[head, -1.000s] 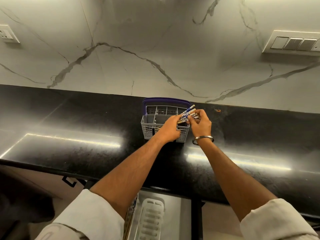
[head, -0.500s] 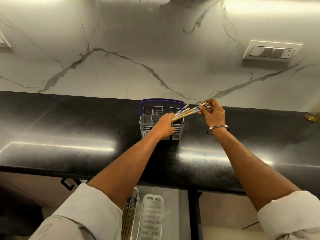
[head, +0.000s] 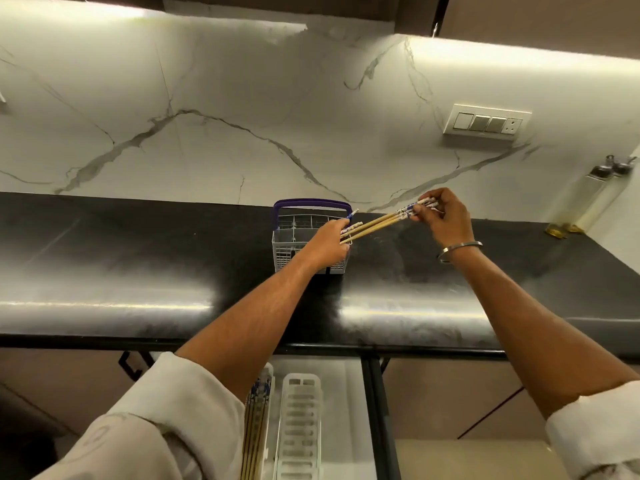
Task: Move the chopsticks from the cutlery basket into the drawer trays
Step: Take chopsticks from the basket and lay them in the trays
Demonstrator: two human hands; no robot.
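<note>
A grey cutlery basket [head: 286, 249] with a purple handle stands on the black counter. My right hand [head: 445, 220] pinches the patterned blue-and-white ends of a few wooden chopsticks [head: 375, 223], drawn out to the right, their thin tips still by the basket's right rim. My left hand [head: 325, 245] is at the basket's front right corner and grips other chopsticks [head: 350, 221] that stick up there. Below the counter edge, a white drawer tray [head: 300, 431] lies empty beside a tray [head: 269, 375] holding several chopsticks [head: 254, 427].
The black counter [head: 121, 258] runs wall to wall under a marble backsplash. Two glass oil bottles [head: 585, 199] stand at the far right, below a switch plate [head: 485, 123]. The open drawer [head: 339, 410] sits under the counter edge in front of me.
My right hand has pulled a few chopsticks out of the basket, up and to the right. My left hand stayed at the basket holding the others. The camera tilted upward.
</note>
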